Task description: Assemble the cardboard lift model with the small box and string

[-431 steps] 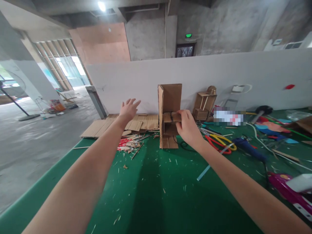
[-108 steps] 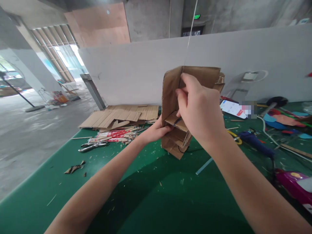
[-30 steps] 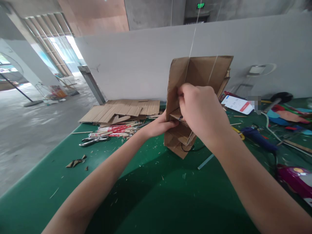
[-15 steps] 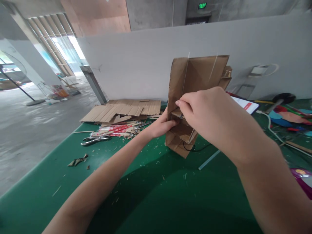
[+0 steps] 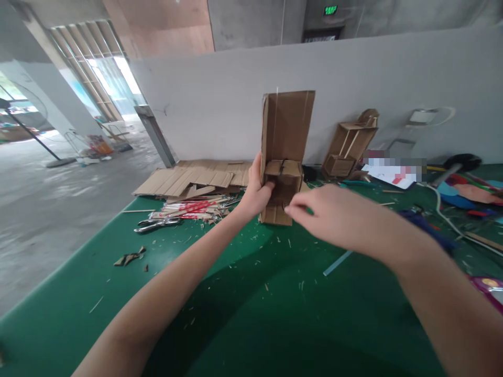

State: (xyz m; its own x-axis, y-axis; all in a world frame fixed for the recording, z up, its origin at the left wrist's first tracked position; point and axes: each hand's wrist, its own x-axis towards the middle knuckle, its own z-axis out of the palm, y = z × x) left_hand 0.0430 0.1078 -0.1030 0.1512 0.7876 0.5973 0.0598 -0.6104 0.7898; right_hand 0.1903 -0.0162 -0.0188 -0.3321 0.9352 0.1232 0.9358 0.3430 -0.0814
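Observation:
A tall cardboard box model (image 5: 290, 125) stands upright on the green table, with a high back panel and an open compartment low in front. Thin pale strings run down its back panel. My left hand (image 5: 257, 191) grips its left side, thumb inside the compartment and fingers behind the wall. At the lower right of the opening, my right hand (image 5: 314, 209) is closed in a pinch, slightly blurred. A thin black cord (image 5: 283, 207) shows at its fingertips. Another dark piece of cord (image 5: 283, 166) crosses the shelf above.
Flat cardboard sheets (image 5: 196, 174), wrapped sticks (image 5: 192, 208) and metal pliers (image 5: 157, 225) lie left. Behind on the right, a second cardboard model (image 5: 348, 146) leans against the grey wall, near a white sheet (image 5: 391, 173). A pale strip (image 5: 337, 263) and scraps lie in front.
The cardboard model has turned and shifted left and away from me, uncovering the second model. My right hand has dropped from the shelf level to the lower edge of the opening.

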